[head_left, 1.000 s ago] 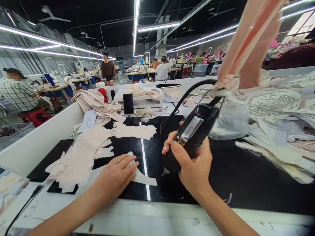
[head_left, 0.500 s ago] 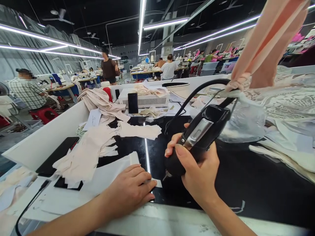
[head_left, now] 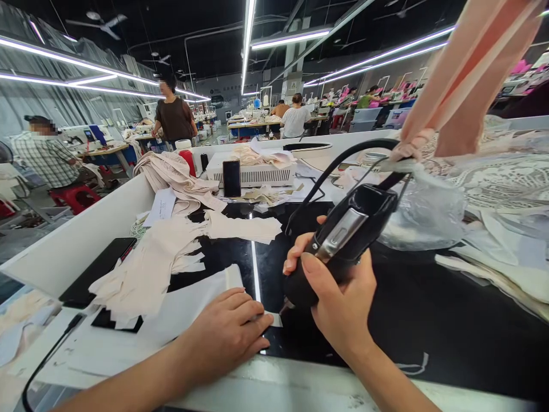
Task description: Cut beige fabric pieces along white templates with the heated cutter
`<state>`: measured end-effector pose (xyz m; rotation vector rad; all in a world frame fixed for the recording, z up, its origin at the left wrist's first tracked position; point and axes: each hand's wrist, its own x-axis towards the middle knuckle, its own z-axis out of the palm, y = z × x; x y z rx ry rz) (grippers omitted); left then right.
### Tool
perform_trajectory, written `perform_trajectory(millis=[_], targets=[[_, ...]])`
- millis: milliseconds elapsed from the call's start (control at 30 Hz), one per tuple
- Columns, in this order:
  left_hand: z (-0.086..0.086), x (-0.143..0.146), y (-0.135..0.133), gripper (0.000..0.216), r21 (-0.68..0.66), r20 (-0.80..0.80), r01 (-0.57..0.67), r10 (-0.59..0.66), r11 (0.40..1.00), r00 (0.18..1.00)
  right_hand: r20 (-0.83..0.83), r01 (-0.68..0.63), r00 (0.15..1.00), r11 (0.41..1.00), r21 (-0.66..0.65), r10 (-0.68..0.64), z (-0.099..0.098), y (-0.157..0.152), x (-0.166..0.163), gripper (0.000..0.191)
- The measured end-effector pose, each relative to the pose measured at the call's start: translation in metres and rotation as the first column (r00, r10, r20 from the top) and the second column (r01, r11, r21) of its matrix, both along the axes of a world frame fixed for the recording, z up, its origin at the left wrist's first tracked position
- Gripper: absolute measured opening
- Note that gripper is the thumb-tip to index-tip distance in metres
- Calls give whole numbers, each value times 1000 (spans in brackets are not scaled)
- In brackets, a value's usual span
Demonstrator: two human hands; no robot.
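My right hand (head_left: 343, 300) is wrapped round a black corded electric fabric cutter (head_left: 364, 209) with a metal lever along its side. Its small pointed tip hangs over the right end of a pale strip (head_left: 277, 319); contact cannot be made out. My left hand (head_left: 229, 323) lies flat, fingers stretched, on that strip and the white sheet (head_left: 193, 303) around it. A glossy black table top (head_left: 420, 309) is under both hands. Cream cut fabric pieces (head_left: 141, 269) lie beyond my left hand.
A pink fabric strip (head_left: 467, 86) is tied near the cutter's cord, beside a clear plastic bag (head_left: 424, 212). At the back stand a phone (head_left: 231, 178) and a white vented box (head_left: 268, 176). Lace fabric (head_left: 510, 174) is heaped at right. Several people work behind.
My right hand has brought the cutter slightly left and down toward the strip's end. The left hand stays put. The standing person in the background has moved left.
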<state>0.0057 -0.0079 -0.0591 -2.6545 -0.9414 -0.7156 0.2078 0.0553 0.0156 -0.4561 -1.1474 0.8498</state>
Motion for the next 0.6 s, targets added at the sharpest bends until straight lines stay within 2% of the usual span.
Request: perform_trajectory(millis=[333, 500, 600], targets=[[3, 4, -1, 26, 18, 65, -4, 2, 1000, 998, 20, 4, 1000, 1000, -12, -4, -2, 0, 3, 26], [4, 4, -1, 28, 12, 75, 8, -9, 1000, 997, -12, 1, 1000, 1000, -31, -2, -2, -4, 7, 47], [3, 3, -1, 26, -16, 57, 0, 0, 1000, 998, 8, 7, 1000, 999, -43, -7, -6, -6, 8, 50]])
